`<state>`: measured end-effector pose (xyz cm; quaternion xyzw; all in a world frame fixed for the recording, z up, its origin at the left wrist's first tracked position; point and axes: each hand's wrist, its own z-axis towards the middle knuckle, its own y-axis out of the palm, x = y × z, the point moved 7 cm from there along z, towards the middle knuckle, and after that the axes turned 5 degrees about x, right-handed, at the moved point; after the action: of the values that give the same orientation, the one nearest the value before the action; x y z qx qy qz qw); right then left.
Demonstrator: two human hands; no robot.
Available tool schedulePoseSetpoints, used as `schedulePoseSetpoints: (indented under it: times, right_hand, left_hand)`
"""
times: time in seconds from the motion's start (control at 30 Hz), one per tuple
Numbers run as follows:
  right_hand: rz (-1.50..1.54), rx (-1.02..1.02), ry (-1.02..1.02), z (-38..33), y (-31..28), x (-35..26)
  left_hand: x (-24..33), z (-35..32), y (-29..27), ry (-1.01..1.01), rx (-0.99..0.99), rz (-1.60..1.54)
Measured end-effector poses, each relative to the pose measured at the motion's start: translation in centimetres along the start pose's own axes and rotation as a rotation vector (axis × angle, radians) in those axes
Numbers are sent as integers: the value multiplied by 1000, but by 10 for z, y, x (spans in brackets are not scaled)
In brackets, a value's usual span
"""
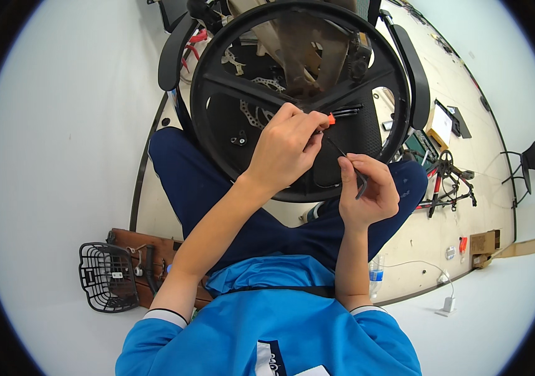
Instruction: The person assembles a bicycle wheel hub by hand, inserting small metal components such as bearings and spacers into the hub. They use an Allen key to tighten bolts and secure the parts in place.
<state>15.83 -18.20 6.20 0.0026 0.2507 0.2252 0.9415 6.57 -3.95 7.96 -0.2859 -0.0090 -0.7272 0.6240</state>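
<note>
A black L-shaped hex key (360,186) is pinched in the fingers of my right hand (372,188), its long arm slanting up toward my other hand. My left hand (285,147) is closed around a hex key holder with an orange end (332,118). Several black hex keys (347,111) stick out to the right of it; the rest is hidden by my fingers. Beneath both hands is a large black spoked wheel (200,103), over a black chair seat. Silver brake discs (248,114) and a small black part (238,138) show between its spokes.
Black armrests (174,53) flank the wheel. Red-handled pliers (197,37) lie at the upper left. To the right are a red-and-black bike frame part (444,178) and a green case (419,148). A black wire basket (109,276) stands lower left, a water bottle (376,276) lower right.
</note>
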Motion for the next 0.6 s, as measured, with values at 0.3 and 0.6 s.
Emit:
schedulePoseSetpoints:
  times: [0.3, 0.6]
  right_hand:
    - [5, -14, 8, -2, 2, 1]
    - [14, -16, 21, -4, 1, 2]
  left_hand:
    - [2, 6, 3, -7, -67, 21]
    - [1, 7, 6, -18, -142, 91]
